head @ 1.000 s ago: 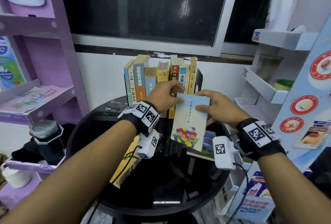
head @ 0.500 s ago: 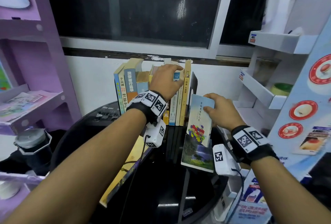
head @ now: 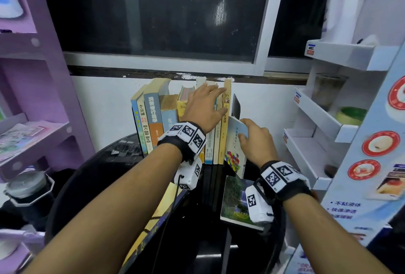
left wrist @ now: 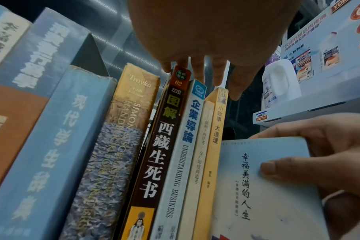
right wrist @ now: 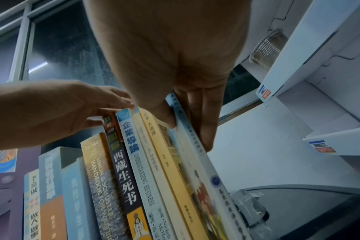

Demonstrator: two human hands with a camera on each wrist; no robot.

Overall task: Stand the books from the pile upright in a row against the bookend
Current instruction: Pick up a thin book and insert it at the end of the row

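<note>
Several books (head: 157, 120) stand upright in a row at the back of the round black table (head: 98, 164). A black bookend (head: 236, 107) rises at the row's right end. My left hand (head: 206, 107) lies with straight fingers over the tops of the right-hand books (left wrist: 164, 146). My right hand (head: 254, 140) pinches a light blue book (head: 235, 148), thumb on the cover (left wrist: 257, 194) and fingers behind. This book stands tilted against the yellow book at the row's right end (right wrist: 216, 180). A green-covered book (head: 234, 199) and a yellow book (head: 157, 214) lie flat on the table.
A purple shelf unit (head: 43, 76) stands to the left, with a dark flask (head: 28, 192) below it. White display shelves (head: 317, 120) and a printed panel (head: 372, 164) close in on the right. The wall and window are right behind the row.
My right hand turned the light blue book from facing me to edge-on and brought it to the row's right end. My left hand rose from the book onto the row's tops.
</note>
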